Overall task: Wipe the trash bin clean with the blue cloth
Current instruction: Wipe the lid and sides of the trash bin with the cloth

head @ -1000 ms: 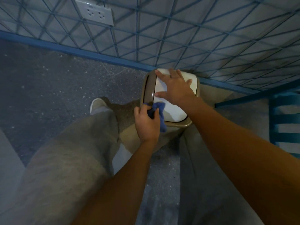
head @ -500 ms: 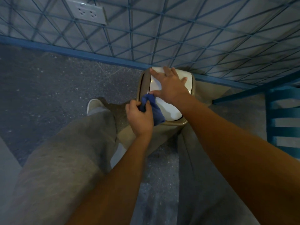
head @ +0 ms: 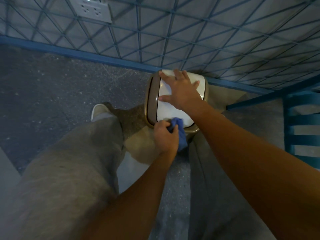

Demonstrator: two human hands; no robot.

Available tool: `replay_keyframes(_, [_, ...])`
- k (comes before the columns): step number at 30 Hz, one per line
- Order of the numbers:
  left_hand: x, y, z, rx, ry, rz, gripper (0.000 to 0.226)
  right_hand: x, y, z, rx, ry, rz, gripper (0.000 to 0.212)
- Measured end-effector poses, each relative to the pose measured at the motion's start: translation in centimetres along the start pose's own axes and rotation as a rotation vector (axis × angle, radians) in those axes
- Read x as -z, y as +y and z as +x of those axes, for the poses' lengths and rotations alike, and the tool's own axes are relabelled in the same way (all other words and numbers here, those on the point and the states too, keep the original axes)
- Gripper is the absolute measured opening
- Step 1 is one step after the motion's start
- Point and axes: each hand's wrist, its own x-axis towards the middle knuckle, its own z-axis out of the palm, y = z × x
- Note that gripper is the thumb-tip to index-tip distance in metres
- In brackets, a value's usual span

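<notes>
so my flat right hand (head: 181,92) steadies the tan, white-lidded plastic trash bin (head: 152,101) while my left hand (head: 165,137) grips the crumpled blue cloth (head: 181,139) against its near rim.

A pale wall (head: 190,32) crossed by blue lines is carrying a white socket (head: 90,9); blue skirting (head: 86,54) is edging the speckled grey floor (head: 52,87) in dim light.
</notes>
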Motion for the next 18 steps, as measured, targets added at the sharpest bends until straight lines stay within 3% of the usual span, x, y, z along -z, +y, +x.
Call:
replay_keyframes(2, [-1.2,0.0,-0.2,-0.045,-0.038,0.065,0.024,-0.1,0.0,0.0,-0.002,0.001,-0.001,0.080])
replay_keyframes(8, [-1.3,-0.9,-0.1,-0.049,0.058,0.148,0.027,-0.1,0.1,-0.1,-0.004,-0.002,0.014,0.080])
replay_keyframes(11, [0.5,-1.7,1.8,-0.008,0.529,0.279,0.020,0.0,0.1,-0.1,-0.006,0.004,0.016,0.080])
replay_keyframes(14, [2.0,-2.1,1.5,0.000,0.214,0.166,0.019,-0.2,-0.1,-0.1,-0.022,0.007,0.005,0.080])
replay_keyframes(18, [0.4,-2.3,0.7,-0.091,0.065,0.139,0.020,-0.4,-0.1,-0.2,-0.022,0.016,0.006,0.080])
